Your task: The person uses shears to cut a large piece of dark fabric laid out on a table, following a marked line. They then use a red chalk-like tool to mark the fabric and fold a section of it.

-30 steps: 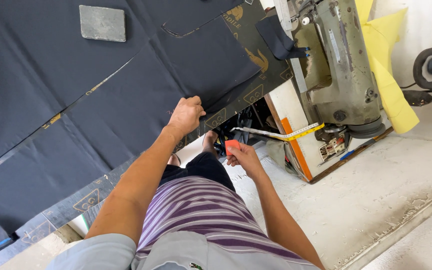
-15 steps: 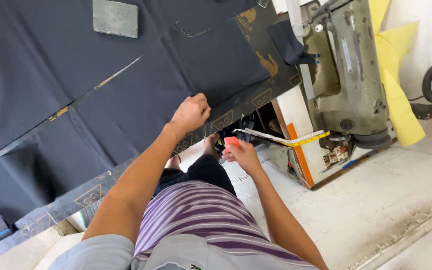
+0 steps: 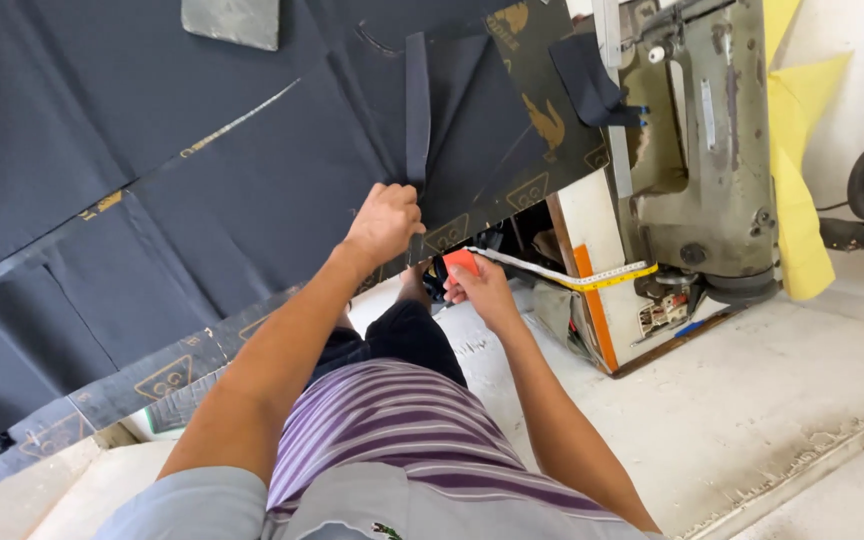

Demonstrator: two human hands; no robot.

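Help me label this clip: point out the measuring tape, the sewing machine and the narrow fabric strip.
measuring tape [image 3: 592, 278]: head view, on the yellow stretch past the table edge.
sewing machine [image 3: 697, 150]: head view, on the middle of its grey-green body.
narrow fabric strip [image 3: 417, 105]: head view, on its middle, above the left hand [image 3: 384, 222].

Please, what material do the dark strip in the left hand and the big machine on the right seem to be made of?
The dark strip, gripped by the left hand, looks like matte woven fabric: it lies limp and flat. The sewing machine looks like painted cast metal, its grey-green finish worn and chipped.
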